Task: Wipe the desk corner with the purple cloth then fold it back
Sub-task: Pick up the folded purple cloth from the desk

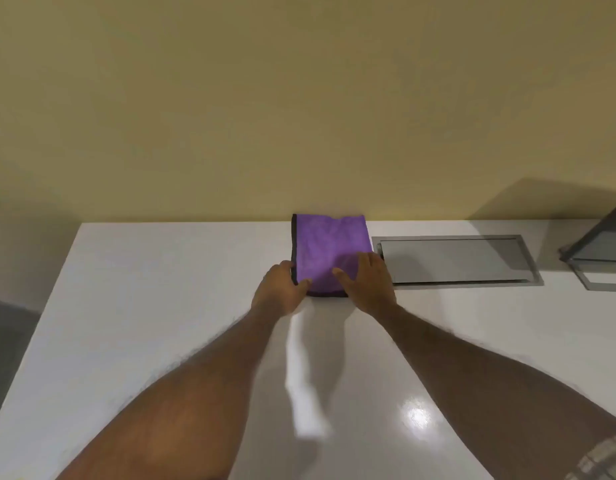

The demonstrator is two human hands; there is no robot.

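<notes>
Both hands rest on the folded purple cloth (329, 252): the left hand (280, 289) pinches its near-left corner, thumb on top, while the right hand (367, 280) lies flat with fingers spread over its near-right part. It sits at the white desk's (144, 306) far edge, against the wall (265, 98), just left of a grey recessed hatch (455, 259).
</notes>
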